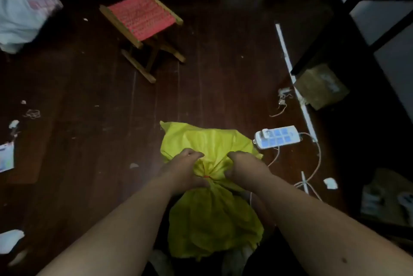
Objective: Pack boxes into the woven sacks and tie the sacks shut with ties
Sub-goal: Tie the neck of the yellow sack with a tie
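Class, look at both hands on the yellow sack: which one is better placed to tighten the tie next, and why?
Probably the left hand: its fingertips sit right beside the orange tie at the neck of the yellow sack. The right hand grips bunched fabric slightly further off.

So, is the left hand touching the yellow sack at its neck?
Touching. In the head view the left hand grips the gathered neck of the yellow sack beside the red tie, with no gap visible.

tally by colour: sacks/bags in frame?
Yellow: 1, the woven sack, neck gathered by left hand and right hand at a red tie
White: 1, plastic bag, top left
Total: 2
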